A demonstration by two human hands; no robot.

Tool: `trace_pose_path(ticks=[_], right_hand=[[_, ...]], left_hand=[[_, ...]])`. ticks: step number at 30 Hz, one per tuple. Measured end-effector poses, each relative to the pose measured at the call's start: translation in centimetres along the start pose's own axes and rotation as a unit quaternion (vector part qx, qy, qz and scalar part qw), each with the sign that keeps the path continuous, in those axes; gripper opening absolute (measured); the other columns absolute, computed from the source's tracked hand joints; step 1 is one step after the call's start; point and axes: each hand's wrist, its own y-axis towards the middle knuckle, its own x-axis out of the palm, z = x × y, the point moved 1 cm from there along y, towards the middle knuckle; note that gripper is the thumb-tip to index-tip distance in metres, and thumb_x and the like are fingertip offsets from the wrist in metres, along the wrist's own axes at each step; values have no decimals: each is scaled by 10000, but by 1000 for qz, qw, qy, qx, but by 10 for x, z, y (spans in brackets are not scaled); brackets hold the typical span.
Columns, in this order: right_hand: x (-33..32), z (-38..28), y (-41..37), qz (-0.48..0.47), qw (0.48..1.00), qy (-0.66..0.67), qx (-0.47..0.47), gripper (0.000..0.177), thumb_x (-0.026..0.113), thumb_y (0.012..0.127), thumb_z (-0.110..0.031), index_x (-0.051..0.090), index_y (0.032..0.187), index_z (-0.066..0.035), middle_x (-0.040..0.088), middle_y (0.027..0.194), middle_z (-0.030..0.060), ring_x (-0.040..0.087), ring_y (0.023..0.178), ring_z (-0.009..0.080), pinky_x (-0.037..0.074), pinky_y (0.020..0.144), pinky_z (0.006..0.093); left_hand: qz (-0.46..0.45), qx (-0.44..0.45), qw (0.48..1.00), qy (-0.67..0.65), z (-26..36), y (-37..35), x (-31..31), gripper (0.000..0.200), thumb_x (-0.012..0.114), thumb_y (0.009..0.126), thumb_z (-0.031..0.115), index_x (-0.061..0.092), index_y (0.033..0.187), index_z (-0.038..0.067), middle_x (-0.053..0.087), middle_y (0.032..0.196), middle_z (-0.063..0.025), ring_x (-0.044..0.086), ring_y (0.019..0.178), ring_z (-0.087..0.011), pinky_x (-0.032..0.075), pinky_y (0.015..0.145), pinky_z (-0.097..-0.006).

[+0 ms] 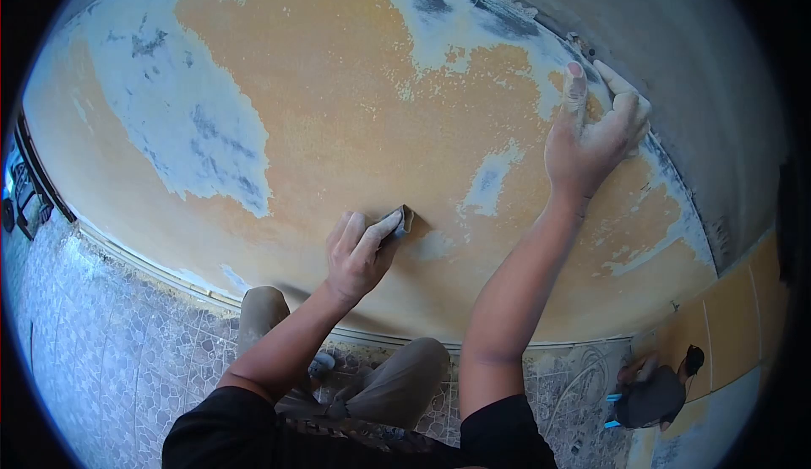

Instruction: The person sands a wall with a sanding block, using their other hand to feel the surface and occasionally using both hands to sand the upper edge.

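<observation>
My left hand (359,253) is closed round a small dark folded piece of sandpaper (405,219), pressed against the lower middle of a large curved panel (321,114). The panel is tan, with pale whitish-blue patches and grey smudges. At the panel's upper right edge, my right hand (596,127) has its thumb raised and its fingers apart, reaching over the rim; it holds nothing that shows. Pale dust coats the fingers of both hands.
Below the panel lies a patterned tile floor (152,342), with my bent knees (405,376) close to its lower edge. A person in dark clothes (655,393) is at the lower right beside another tan panel (735,325). Dark objects stand at the far left.
</observation>
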Motion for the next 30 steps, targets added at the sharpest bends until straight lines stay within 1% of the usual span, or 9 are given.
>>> trace_pose_path(ticks=[2,7,10,13,20,23,25,29,30], right_hand=[[1,1,1,-3,1000,-11,4,421,740,949,-470,709,1143,-97,616,1145,99,535,1168,308,378,1030,474],[0,4,1,2,1000,4,-12,418,739,952,-469,706,1142,-98,613,1153,103,534,1159,310,386,1031,469],[1,12,1,-20,999,33,-17,395,756,931,-465,679,1160,-152,555,1152,56,484,1181,303,320,1038,515],[-2,12,1,-34,999,37,-17,400,758,929,-463,677,1165,-151,552,1152,55,482,1185,298,319,1044,514],[-1,6,-1,-22,1000,21,6,392,755,935,-451,675,1169,-146,548,1154,55,481,1188,302,326,1039,518],[0,3,-1,-23,1000,17,9,393,755,935,-450,674,1171,-146,548,1158,54,479,1200,303,325,1037,521],[1,4,-1,-12,999,33,10,390,757,934,-447,675,1168,-147,548,1147,54,483,1195,304,323,1036,525],[2,10,0,-13,999,31,-11,392,760,928,-450,676,1166,-149,552,1141,51,489,1174,306,328,1025,518],[2,10,0,-10,999,27,-13,396,763,924,-455,677,1164,-151,554,1142,50,492,1165,306,330,1020,514]], left_hand=[[0,-26,1000,-2,-1,-1,3,389,833,710,33,727,1081,84,489,774,-70,512,657,-241,414,554,-380],[39,32,998,-45,23,91,14,324,858,745,-14,744,1038,65,533,747,-68,529,625,-233,417,542,-361],[53,13,998,-29,25,82,14,327,855,746,-8,740,1045,56,537,755,-74,533,639,-241,423,549,-367],[-1,-14,1000,-5,8,2,10,321,856,743,5,738,1038,49,539,758,-84,544,663,-249,431,559,-369],[-46,-7,998,-37,16,38,4,311,853,746,12,748,1038,41,553,763,-88,552,653,-253,443,567,-378],[-21,-8,998,-53,24,70,7,337,858,741,8,747,1058,38,549,760,-85,546,646,-252,443,568,-386],[68,-20,995,-68,29,94,9,369,866,729,-2,745,1074,46,547,762,-84,541,649,-249,440,568,-387],[91,-25,994,-62,23,73,15,390,877,723,-3,743,1086,48,546,768,-86,535,648,-245,438,566,-389],[46,-4,998,-33,17,46,12,379,874,729,-6,743,1079,49,567,786,-91,545,657,-246,447,576,-375]])
